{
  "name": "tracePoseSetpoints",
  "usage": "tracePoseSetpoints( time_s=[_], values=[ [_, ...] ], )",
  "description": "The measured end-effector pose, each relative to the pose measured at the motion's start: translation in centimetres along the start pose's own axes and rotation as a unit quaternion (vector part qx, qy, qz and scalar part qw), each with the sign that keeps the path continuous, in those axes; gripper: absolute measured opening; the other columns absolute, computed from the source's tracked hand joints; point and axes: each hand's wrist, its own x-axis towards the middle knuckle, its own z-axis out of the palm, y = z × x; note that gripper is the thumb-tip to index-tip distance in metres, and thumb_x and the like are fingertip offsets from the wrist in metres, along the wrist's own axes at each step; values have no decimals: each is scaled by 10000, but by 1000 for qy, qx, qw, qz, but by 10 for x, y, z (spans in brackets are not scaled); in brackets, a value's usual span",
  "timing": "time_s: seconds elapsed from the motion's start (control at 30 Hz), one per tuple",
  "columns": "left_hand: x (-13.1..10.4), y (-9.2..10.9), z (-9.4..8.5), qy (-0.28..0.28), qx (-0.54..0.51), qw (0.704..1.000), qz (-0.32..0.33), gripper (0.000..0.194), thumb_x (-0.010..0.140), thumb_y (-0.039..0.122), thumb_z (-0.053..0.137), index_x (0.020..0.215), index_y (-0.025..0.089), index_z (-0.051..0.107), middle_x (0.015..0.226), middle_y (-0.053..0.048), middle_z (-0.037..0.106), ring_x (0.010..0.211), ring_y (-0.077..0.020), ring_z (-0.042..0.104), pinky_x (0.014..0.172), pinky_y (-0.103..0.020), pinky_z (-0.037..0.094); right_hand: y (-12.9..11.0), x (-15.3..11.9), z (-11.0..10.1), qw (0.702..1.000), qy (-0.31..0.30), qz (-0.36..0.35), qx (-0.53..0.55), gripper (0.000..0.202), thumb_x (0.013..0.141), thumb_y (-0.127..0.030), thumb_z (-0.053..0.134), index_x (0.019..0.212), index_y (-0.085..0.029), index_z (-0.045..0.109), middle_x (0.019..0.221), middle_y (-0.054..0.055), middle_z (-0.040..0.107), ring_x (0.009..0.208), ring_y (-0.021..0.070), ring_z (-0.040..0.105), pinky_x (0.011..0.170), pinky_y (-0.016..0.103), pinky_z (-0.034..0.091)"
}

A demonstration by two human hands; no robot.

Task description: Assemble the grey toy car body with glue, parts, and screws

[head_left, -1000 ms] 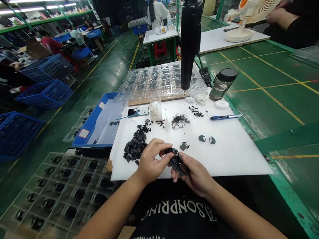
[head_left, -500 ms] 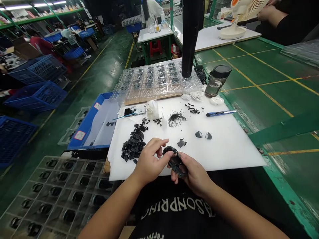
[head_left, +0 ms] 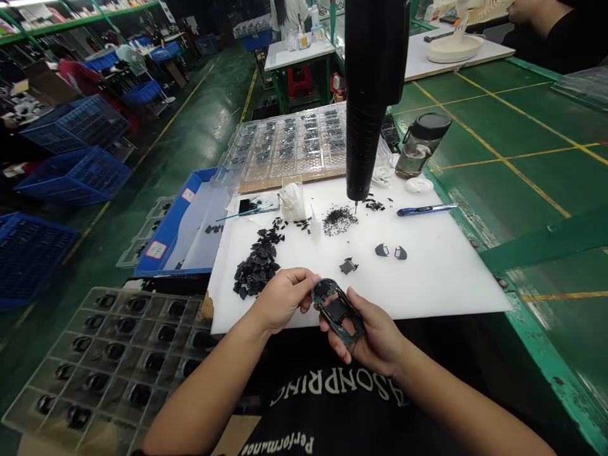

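A dark oval plastic housing [head_left: 338,311] with an open middle is tilted in front of my body. My right hand [head_left: 377,329] is wrapped round its near right side, with fingers underneath. At the housing's upper left end, my left hand [head_left: 288,294] pinches the rim; its fingertips are partly hidden. Just beyond lies a small dark plate [head_left: 348,266] on the white board [head_left: 427,285]. Two curved dark pieces [head_left: 390,252] lie to its right. A black electric screwdriver [head_left: 365,126] hangs bit-down above a pile of tiny black screws [head_left: 339,221].
A heap of black flat pieces [head_left: 256,266] covers the board's left part. Clear compartment trays [head_left: 289,145] stand behind it, with another tray [head_left: 114,354] at lower left. A blue bin [head_left: 156,250], a blue cutter [head_left: 427,209] and a lidded bottle [head_left: 422,145] surround the board.
The housing has turned so its open inner face shows more. My left fingers have shifted from over it to its end. The screwdriver appears lower and larger in view.
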Motion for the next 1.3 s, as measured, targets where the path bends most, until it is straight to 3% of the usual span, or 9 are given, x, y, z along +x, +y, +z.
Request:
tracePoseSetpoints(
  time_s=[0.2, 0.33, 0.4, 0.53, 0.63, 0.97, 1.13, 1.2, 1.3],
  values=[
    [-10, 12, -6, 31, 89, 992, 83, 370, 869, 482, 592, 732, 139, 615, 546, 24, 500, 526, -68, 455, 546, -209, 375, 1, 2, 2, 999, 39, -10, 2, 427, 933, -538, 474, 1007, -137, 600, 823, 105, 674, 510, 135, 615, 418, 200, 472],
    [-19, 18, -7, 16, 175, 976, 125, 296, 843, 451, 635, 873, 157, 649, 714, -8, 589, 644, -94, 528, 615, -226, 434, 1, 3, 2, 998, 55, -24, -9, 428, 933, -530, 482, 1013, -130, 612, 820, 104, 671, 524, 139, 618, 431, 208, 482],
    [-22, 17, -6, 44, 248, 953, 170, 256, 814, 376, 681, 979, 183, 645, 802, -10, 602, 695, -100, 542, 660, -236, 454, 2, 4, 2, 997, 64, -37, -18, 421, 935, -515, 489, 1015, -123, 622, 820, 101, 668, 532, 140, 620, 435, 211, 486],
    [-22, 9, -2, 100, 378, 875, 287, 222, 842, 248, 632, 1060, 209, 624, 793, 9, 574, 681, -87, 521, 686, -239, 450, 3, 5, 2, 995, 76, -53, -33, 404, 943, -496, 488, 1017, -125, 631, 825, 91, 665, 539, 140, 622, 439, 217, 489],
    [-23, 3, 1, 115, 392, 857, 314, 241, 861, 239, 603, 1098, 202, 616, 775, 9, 579, 668, -89, 526, 671, -234, 455, 3, 6, 3, 994, 75, -62, -41, 400, 945, -495, 485, 1022, -130, 631, 832, 89, 667, 539, 140, 623, 440, 220, 490],
    [-24, -2, 10, 147, 359, 885, 257, 218, 870, 279, 591, 1065, 186, 619, 704, 26, 557, 600, -78, 509, 619, -211, 439, 2, 5, 4, 992, 75, -73, -64, 388, 934, -493, 503, 1022, -132, 612, 817, 83, 667, 528, 138, 624, 421, 206, 481],
    [-26, -1, 9, 140, 350, 898, 227, 319, 891, 308, 559, 1192, 210, 600, 732, 18, 538, 617, -85, 487, 636, -224, 433, 2, 4, 1, 992, 70, -61, -81, 413, 939, -514, 483, 1035, -132, 606, 828, 82, 666, 541, 135, 627, 437, 205, 487],
    [-25, 1, 6, 112, 315, 926, 177, 402, 892, 352, 567, 1274, 230, 557, 793, 5, 547, 659, -93, 505, 648, -228, 441, 2, 3, 1, 992, 70, -62, -87, 420, 930, -523, 497, 1028, -129, 606, 832, 85, 667, 545, 135, 627, 439, 203, 486],
    [-24, 5, 0, 9, 210, 974, 86, 423, 881, 424, 583, 1239, 200, 576, 871, -32, 597, 741, -122, 566, 693, -251, 472, 1, 2, 2, 991, 63, -65, -98, 428, 920, -531, 515, 1018, -126, 611, 843, 92, 671, 547, 132, 625, 445, 204, 491]
  ],
)
